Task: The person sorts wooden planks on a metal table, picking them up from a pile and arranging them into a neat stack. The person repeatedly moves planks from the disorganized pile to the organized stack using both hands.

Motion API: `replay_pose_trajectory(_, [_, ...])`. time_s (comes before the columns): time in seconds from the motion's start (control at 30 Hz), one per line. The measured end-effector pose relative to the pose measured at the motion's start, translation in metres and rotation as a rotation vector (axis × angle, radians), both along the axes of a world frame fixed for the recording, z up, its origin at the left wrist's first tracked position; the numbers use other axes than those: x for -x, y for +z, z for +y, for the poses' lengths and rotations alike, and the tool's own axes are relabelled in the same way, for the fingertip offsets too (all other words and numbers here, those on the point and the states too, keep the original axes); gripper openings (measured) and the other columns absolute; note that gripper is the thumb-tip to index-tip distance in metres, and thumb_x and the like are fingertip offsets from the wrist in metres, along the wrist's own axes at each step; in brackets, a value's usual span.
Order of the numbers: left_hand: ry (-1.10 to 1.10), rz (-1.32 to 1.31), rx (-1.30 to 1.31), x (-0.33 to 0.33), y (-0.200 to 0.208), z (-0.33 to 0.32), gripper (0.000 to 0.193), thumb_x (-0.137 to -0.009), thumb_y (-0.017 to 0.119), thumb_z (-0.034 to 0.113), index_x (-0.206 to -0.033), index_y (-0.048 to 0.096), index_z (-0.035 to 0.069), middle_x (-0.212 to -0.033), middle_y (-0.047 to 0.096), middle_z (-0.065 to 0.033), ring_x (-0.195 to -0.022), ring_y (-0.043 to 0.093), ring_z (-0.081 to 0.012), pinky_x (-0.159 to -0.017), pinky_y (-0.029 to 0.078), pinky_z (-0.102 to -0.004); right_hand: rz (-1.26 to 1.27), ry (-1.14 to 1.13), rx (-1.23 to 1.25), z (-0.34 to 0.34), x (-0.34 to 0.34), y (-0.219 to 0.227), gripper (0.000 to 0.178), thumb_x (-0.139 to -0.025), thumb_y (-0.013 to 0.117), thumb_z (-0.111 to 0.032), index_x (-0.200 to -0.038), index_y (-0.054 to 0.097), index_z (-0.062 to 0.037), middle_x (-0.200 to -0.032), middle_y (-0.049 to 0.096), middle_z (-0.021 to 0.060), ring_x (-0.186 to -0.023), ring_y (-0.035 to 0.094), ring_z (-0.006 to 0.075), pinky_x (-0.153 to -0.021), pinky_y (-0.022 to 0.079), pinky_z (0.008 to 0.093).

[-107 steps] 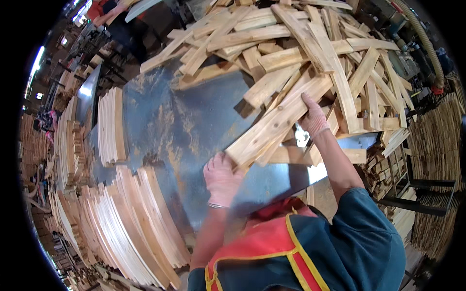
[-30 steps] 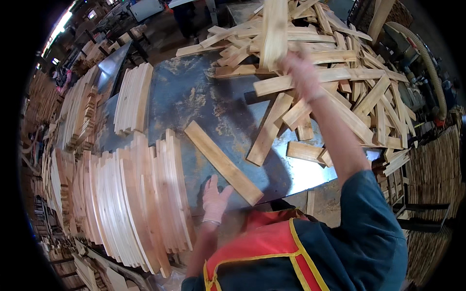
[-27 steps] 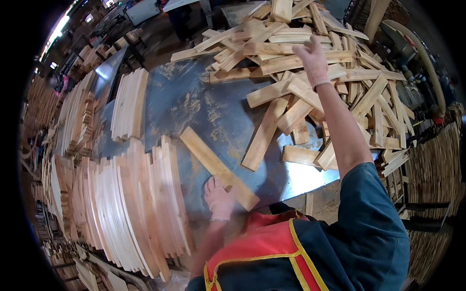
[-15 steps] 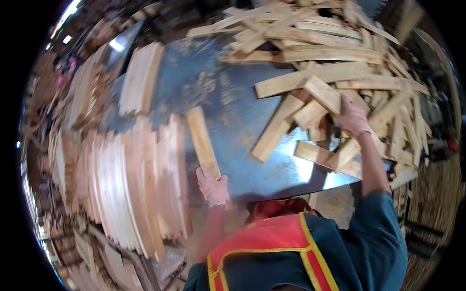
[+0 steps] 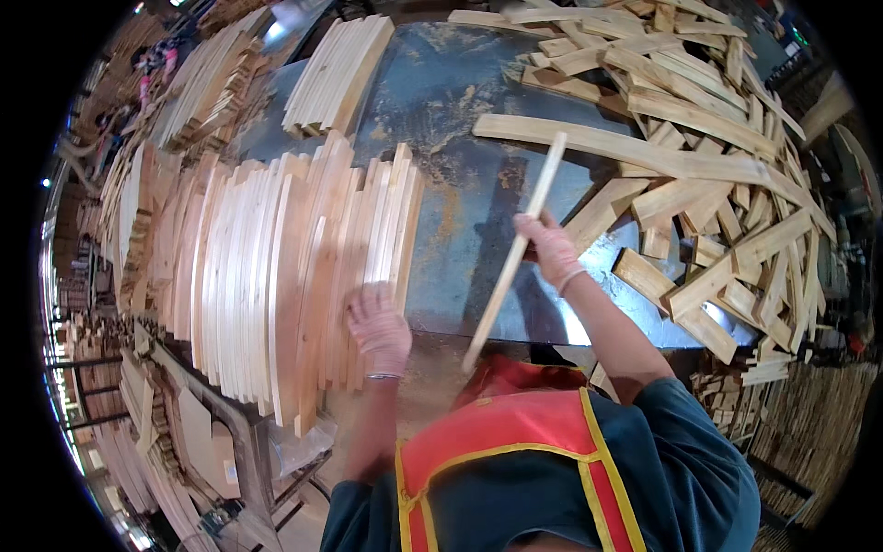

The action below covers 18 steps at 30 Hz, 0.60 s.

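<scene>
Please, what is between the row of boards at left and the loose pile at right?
In the head view: the blue-grey tabletop, with the right hand holding a narrow board partly above it, between the row and the pile.

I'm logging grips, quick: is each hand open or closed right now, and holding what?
Left hand: looks open, fingers over the near part of the row of boards.
Right hand: closed, holding a single board.

open lane for you up the metal table [image 5: 446, 244], near edge to far edge, between the board row [image 5: 248, 267] at left and the loose pile [image 5: 713, 120] at right. your right hand [image 5: 550, 247]'s board [image 5: 501, 285] slants across the near edge; a long plank [image 5: 589, 138] juts in farther up.
</scene>
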<state>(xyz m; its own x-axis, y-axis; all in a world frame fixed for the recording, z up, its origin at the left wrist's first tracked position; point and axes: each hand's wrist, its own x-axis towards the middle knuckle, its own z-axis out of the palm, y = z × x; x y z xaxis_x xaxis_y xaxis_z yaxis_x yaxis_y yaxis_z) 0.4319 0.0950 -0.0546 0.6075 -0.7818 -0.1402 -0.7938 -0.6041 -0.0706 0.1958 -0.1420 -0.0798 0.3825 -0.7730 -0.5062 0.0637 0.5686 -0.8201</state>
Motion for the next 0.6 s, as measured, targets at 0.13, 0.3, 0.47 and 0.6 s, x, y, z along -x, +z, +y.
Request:
replay_pose_trajectory(0.13, [-0.160,-0.055,0.297,-0.001,-0.052,0.014,0.093,-0.087,0.077,0.040,-0.165,0.036,0.012,-0.172,0.030,-0.0168,-0.160,0.025,-0.0336,-0.127,0.030,-0.0472,-0.032,-0.022,-0.085,0.022,-0.048,-0.004,0.061,-0.093,0.081,-0.037,-0.143,0.055,-0.0133,-0.114,0.063,0.0024,-0.101,0.064,0.0164,-0.083,0.058,0.0381])
replay_pose_trajectory(0.3, [-0.012,0.793,-0.016,0.053,0.027,-0.068,0.087,-0.090,0.074,0.039,-0.160,0.040,0.000,-0.140,0.066,-0.0261,-0.128,0.065,-0.0407,-0.113,0.050,-0.0446,0.038,0.204,0.153,0.014,-0.058,-0.001,0.087,-0.092,0.078,-0.052,-0.157,0.043,-0.0057,-0.134,0.064,0.0143,-0.119,0.064,0.0278,-0.102,0.053,0.0416])
replay_pose_trajectory(0.47, [-0.068,0.184,0.281,0.043,-0.019,-0.034,0.066,-0.087,0.073,0.023,-0.148,0.056,0.005,-0.142,0.062,-0.0189,-0.134,0.058,-0.0361,-0.115,0.045,-0.0477,1.299,0.457,1.387,-0.113,-0.003,0.062,0.086,-0.079,0.082,-0.049,-0.147,0.050,-0.0085,-0.146,0.056,0.0202,-0.138,0.052,0.0362,-0.113,0.042,0.0486])
replay_pose_trajectory(0.6, [-0.134,-0.065,0.179,0.016,-0.019,-0.038,0.078,-0.084,0.074,0.024,-0.155,0.047,0.007,-0.154,0.049,-0.0140,-0.147,0.042,-0.0334,-0.119,0.035,-0.0527,1.349,0.810,1.084,-0.150,0.038,0.058,0.087,-0.077,0.083,-0.046,-0.150,0.045,-0.0149,-0.135,0.064,0.0185,-0.130,0.059,0.0372,-0.108,0.047,0.0499])
